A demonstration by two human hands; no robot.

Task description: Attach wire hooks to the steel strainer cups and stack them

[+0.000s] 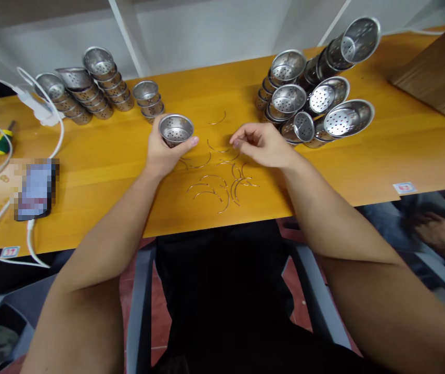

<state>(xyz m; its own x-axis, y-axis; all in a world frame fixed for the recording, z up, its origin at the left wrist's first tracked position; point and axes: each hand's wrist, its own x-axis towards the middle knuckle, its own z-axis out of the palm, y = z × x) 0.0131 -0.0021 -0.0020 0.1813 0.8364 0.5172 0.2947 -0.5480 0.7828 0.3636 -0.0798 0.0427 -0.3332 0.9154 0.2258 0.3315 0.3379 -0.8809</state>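
Observation:
My left hand (160, 148) is wrapped round a small perforated steel cup (176, 130), its mouth facing up and tilted toward me. Across from it, my right hand (263, 145) hovers low over the table with thumb and fingertips drawn together. Whether a wire sits in that pinch is too small to tell. Beneath and between the hands lie several thin curved metal wires (222, 179), scattered and partly overlapping. One more curved wire (219, 119) lies farther back.
Stacked perforated cups (97, 83) stand at back left, with a shorter stack (148, 96) beside my left hand. More stacks (288, 98) lean at right. A phone (35, 189) with white cables, a screwdriver (2, 140) and a cardboard box (436, 78) flank the table (347, 171). Another person's hand (436, 228) shows at right.

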